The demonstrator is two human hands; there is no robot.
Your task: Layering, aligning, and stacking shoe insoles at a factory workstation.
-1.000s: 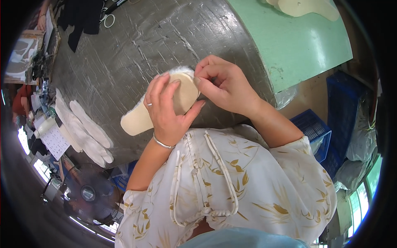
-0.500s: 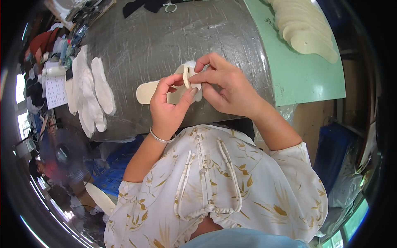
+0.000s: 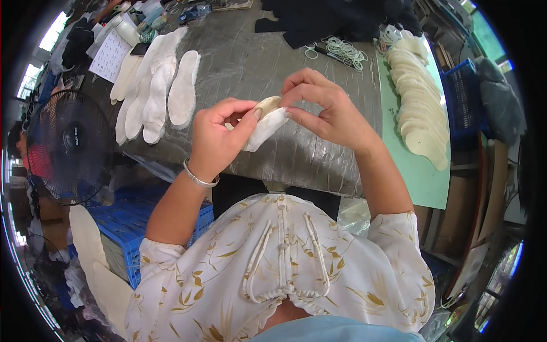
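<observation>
Above the near edge of the dark table [image 3: 239, 68] is an insole [image 3: 265, 129], bent or curled, with a white face toward me and a cream layer at its upper edge. My left hand [image 3: 221, 135] is closed on its left side, thumb in front and fingers behind. At the upper right edge, my right hand [image 3: 336, 111] pinches the insole between thumb and fingertips. Part of the insole is hidden behind the left fingers. On the table to the left lie several fleecy white insoles [image 3: 183, 88].
Cream insoles [image 3: 419, 102] overlap in a long row on a green board [image 3: 399, 182] at the right. Pale elastic bands [image 3: 346, 52] and black cloth [image 3: 342, 20] lie at the back. A fan [image 3: 71, 145] and a blue crate [image 3: 122, 228] stand at the left.
The view has shifted, showing more of the table's far side. The insole's cream end, which stretched out to the left, no longer shows there; its white face now turns toward me between both hands.
</observation>
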